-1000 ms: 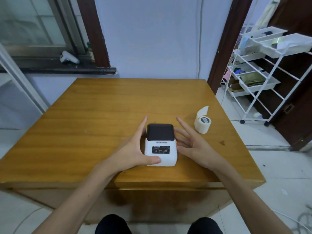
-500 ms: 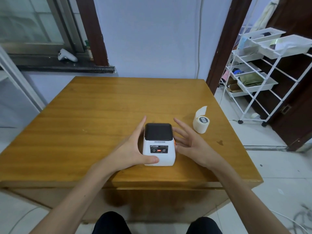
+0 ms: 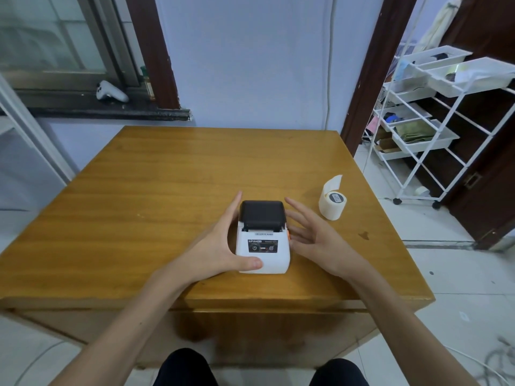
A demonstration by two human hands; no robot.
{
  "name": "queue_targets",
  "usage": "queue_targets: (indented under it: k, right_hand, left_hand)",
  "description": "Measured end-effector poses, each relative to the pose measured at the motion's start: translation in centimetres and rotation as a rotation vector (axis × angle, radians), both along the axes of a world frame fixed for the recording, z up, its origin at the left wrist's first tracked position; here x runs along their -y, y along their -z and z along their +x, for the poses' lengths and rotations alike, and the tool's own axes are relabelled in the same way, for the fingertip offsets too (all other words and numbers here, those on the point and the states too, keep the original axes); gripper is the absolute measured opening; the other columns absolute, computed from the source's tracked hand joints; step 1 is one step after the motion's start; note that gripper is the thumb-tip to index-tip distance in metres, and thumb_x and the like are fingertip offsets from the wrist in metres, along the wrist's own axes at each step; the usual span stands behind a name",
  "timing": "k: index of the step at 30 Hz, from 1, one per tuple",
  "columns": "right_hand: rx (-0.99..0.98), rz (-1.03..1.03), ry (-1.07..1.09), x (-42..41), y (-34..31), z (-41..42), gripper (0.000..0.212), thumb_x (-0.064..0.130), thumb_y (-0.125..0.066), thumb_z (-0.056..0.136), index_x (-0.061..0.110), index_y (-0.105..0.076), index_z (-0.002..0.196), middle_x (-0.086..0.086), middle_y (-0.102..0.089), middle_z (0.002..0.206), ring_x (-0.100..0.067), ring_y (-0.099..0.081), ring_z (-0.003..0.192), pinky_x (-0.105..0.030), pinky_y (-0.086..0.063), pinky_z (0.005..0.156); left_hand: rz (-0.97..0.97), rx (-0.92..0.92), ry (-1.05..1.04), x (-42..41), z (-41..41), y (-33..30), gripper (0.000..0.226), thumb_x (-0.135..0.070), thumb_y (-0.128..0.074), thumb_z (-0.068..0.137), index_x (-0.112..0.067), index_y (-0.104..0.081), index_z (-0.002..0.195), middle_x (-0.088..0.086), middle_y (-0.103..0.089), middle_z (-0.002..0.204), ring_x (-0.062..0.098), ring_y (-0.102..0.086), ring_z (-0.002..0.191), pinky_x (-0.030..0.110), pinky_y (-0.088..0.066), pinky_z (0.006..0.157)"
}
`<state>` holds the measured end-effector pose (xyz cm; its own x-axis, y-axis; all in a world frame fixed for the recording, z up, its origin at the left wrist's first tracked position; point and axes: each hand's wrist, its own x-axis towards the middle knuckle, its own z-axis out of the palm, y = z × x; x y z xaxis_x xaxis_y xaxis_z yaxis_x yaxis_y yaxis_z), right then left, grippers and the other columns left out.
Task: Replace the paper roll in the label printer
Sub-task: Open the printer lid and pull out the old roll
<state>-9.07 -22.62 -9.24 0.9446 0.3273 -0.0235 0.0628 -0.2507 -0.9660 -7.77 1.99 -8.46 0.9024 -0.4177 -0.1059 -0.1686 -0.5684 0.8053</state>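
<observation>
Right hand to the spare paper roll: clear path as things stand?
Probably yes. The right hand is open beside the label printer and holds nothing. The paper roll stands on the table just past its fingertips, to the right, with nothing between them.

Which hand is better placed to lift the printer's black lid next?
Right. The left hand holds the printer by its left side, thumb on the front, steadying it. The right hand is open and holds nothing, its fingers beside the black lid, so it can probably lift it.
</observation>
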Motion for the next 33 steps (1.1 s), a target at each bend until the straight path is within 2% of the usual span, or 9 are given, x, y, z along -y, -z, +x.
queue_targets:
  k: [5,9,13,18,21,26,28,31,33]
  right_hand:
    - [0.004,0.067,0.093,-0.4,-0.4,0.1,0.064,0.006,-0.055,0.095,0.040,-0.036,0.146,0.007,-0.051,0.146,-0.008,-0.056,0.126,-0.037,-0.046,0.106]
    - [-0.019,0.111,0.149,-0.9,-0.7,0.5,0.047,0.015,-0.057,0.096,0.033,-0.051,0.138,0.003,-0.060,0.133,-0.018,-0.067,0.110,-0.043,-0.050,0.101]
    - [-0.109,0.130,0.117,-0.3,-1.1,1.2,0.044,0.029,-0.061,0.094,0.033,-0.054,0.136,-0.001,-0.060,0.135,-0.013,-0.063,0.117,-0.042,-0.052,0.099]
    - [-0.171,0.071,0.190,-1.4,-3.0,2.0,0.036,0.049,-0.048,0.095,0.028,-0.064,0.119,0.001,-0.072,0.111,-0.015,-0.071,0.100,-0.035,-0.061,0.076]
    - [-0.223,-0.041,0.305,-2.5,-4.2,3.2,0.045,0.062,-0.038,0.094,0.026,-0.065,0.100,-0.006,-0.070,0.098,-0.021,-0.071,0.087,-0.036,-0.062,0.068]
    - [-0.343,-0.151,0.381,-3.2,-5.2,4.7,0.067,0.067,-0.031,0.092,0.011,-0.066,0.103,-0.011,-0.073,0.097,-0.027,-0.071,0.089,-0.038,-0.060,0.073]
    - [-0.274,-0.142,0.447,-3.3,-5.2,4.4,0.063,0.063,-0.036,0.093,0.008,-0.065,0.100,-0.007,-0.071,0.088,-0.024,-0.069,0.080,-0.035,-0.058,0.067]
    - [0.096,-0.236,0.620,-2.9,-4.4,3.5,0.053,0.052,-0.046,0.092,0.002,-0.058,0.081,-0.005,-0.054,0.067,-0.019,-0.052,0.063,-0.043,-0.052,0.062]
    - [0.202,-0.200,0.522,-2.8,-4.5,2.8,0.040,0.040,-0.055,0.092,0.008,-0.057,0.068,-0.003,-0.054,0.062,-0.014,-0.048,0.054,-0.038,-0.044,0.055]
  left_hand:
    - [0.005,0.001,0.000,0.1,-0.1,-0.1,0.134,-0.067,-0.084,0.053,-0.066,0.015,0.143,-0.027,-0.028,0.152,0.001,-0.032,0.141,0.037,-0.031,0.116]
    - [0.013,0.014,-0.001,0.1,-0.1,-0.2,0.131,-0.070,-0.083,0.052,-0.070,0.016,0.139,-0.021,-0.029,0.157,0.003,-0.034,0.141,0.040,-0.031,0.116]
    - [-0.004,0.022,0.006,0.1,-0.2,-0.3,0.129,-0.069,-0.083,0.053,-0.074,0.016,0.134,-0.025,-0.030,0.153,0.002,-0.034,0.141,0.039,-0.031,0.116]
    - [-0.028,0.011,0.016,0.2,-0.4,-0.5,0.132,-0.067,-0.084,0.052,-0.073,0.019,0.134,-0.034,-0.026,0.148,-0.001,-0.031,0.141,0.041,-0.029,0.118]
    - [-0.035,0.024,0.017,0.3,-0.4,-0.6,0.133,-0.069,-0.082,0.052,-0.070,0.022,0.135,-0.031,-0.027,0.153,-0.002,-0.032,0.141,0.040,-0.030,0.117]
    - [-0.047,0.035,0.028,0.1,-0.4,-0.6,0.131,-0.066,-0.084,0.054,-0.074,0.021,0.131,-0.034,-0.027,0.154,-0.001,-0.037,0.139,0.041,-0.034,0.115]
    - [-0.043,0.043,0.030,0.1,-0.4,-0.6,0.131,-0.065,-0.084,0.055,-0.075,0.022,0.131,-0.038,-0.027,0.152,0.000,-0.040,0.137,0.042,-0.036,0.114]
    - [-0.056,0.049,0.037,0.0,-0.4,-0.5,0.130,-0.064,-0.084,0.056,-0.075,0.022,0.131,-0.043,-0.028,0.147,0.000,-0.042,0.136,0.040,-0.036,0.113]
    - [-0.065,0.054,0.044,-0.1,-0.4,-0.4,0.130,-0.061,-0.085,0.058,-0.075,0.021,0.133,-0.052,-0.028,0.138,-0.002,-0.043,0.134,0.036,-0.037,0.111]
